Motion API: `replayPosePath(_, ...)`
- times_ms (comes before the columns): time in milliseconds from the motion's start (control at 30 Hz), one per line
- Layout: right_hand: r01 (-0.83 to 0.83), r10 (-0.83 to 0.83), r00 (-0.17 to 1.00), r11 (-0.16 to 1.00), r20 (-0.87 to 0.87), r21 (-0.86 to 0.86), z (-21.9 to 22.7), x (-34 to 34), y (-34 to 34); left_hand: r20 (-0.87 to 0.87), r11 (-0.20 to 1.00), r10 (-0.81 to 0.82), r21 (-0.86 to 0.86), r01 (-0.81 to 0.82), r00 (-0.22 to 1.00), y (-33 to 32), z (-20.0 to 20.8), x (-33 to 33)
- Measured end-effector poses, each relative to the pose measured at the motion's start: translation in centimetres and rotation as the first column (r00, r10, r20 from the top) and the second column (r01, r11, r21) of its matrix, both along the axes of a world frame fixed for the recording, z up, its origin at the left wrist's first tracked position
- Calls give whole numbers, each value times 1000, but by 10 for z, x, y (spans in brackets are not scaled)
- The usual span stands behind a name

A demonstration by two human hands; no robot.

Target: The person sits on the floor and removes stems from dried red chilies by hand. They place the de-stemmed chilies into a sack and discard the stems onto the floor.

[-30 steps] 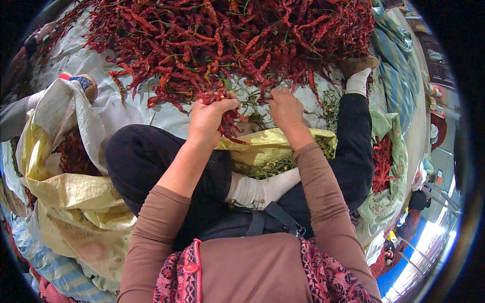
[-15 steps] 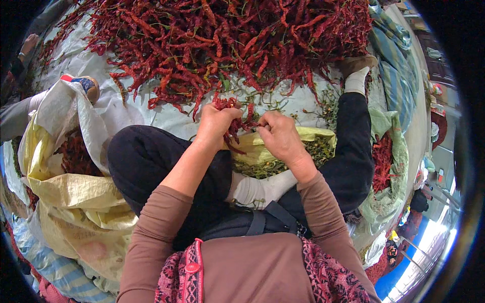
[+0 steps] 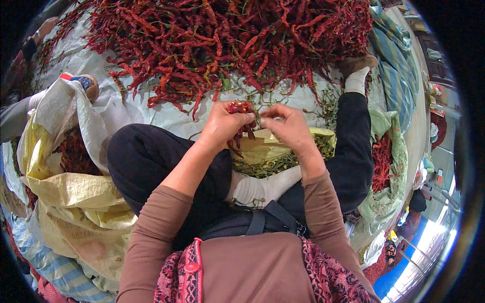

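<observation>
My left hand (image 3: pixel 224 123) is closed around a small bunch of dried red chilies (image 3: pixel 241 126), held over my lap. My right hand (image 3: pixel 286 126) is right beside it, its fingertips pinching at a stem on that bunch. Below both hands lies a yellow sack (image 3: pixel 275 149) with green stems and seeds (image 3: pixel 268 165) piled on it, between my crossed legs in black trousers. A big heap of dried red chilies (image 3: pixel 227 40) spreads over a pale sheet (image 3: pixel 126 108) just beyond my hands.
At my left stands an open yellow-and-white sack (image 3: pixel 65 182) holding red chilies (image 3: pixel 73 154). A green sack (image 3: pixel 386 177) with more chilies lies at my right. Another person's shoe (image 3: pixel 83 81) and sleeve show at the far left. Striped cloth (image 3: pixel 394 55) lies at the upper right.
Both hands have drawn back from the heap's edge toward my lap, the left now carrying a bunch of chilies, and the right has come in to pick at it.
</observation>
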State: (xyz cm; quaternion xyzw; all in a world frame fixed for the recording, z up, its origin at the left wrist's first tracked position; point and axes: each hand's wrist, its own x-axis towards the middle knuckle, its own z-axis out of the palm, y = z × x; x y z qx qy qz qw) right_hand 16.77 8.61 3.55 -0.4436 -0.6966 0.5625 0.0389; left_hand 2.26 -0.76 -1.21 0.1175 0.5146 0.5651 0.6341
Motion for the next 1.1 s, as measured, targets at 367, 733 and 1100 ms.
replayPosePath(367, 251, -557, 806, 629, -201, -736, -11, -6, -16, 26, 984, -96, 152, 91, 995, -5, 16, -1)
replayPosePath(733, 157, -30, 976, 784, -216, 600, -4, -9, -44, 14, 992, -121, 42, 120, 993, -6, 14, 3)
replayPosePath(1100, -137, -21, 964, 818, 267, 559, -42, 23, -6, 139, 802, -573, 298, 518, 808, -19, 53, 6)
